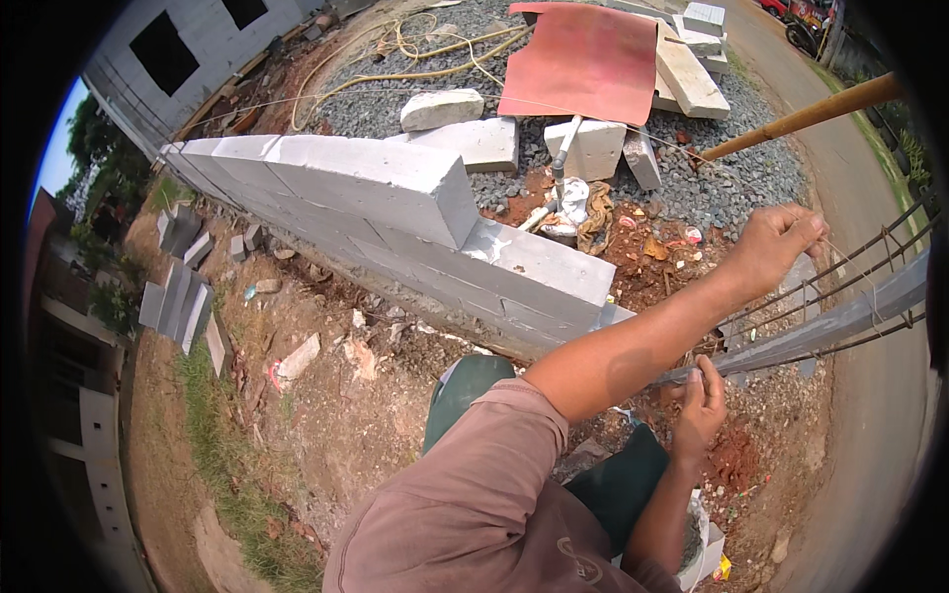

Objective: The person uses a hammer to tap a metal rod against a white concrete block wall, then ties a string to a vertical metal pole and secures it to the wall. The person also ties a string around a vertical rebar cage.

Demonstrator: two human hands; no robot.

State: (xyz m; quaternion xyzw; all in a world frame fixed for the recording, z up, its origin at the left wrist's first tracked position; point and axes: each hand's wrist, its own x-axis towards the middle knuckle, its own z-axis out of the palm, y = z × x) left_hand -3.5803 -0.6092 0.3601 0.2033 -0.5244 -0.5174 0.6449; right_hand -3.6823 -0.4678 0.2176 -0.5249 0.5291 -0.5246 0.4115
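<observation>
My left hand (776, 245) reaches far to the right, its fingers pinched on a thin string (840, 255). That string runs down toward a long grey bar (830, 331), flanked by dark steel rebar rods (791, 287) tied with cross loops. Lower and nearer, my right hand (698, 410) is closed with its fingertips against the near end of the grey bar. What those fingers pinch, if anything, is too small to make out. Left of my arms stands a low wall of pale blocks (371, 188), with a lower step (539, 259) at its near end.
Behind the wall, loose blocks (465, 143) and a red sheet (583, 61) lie on gravel (386, 94). A pipe (565, 148) rises from the soil. A bamboo pole (801, 117) slants in from the right, beside a road (870, 415). A white container (700, 553) sits by my right forearm.
</observation>
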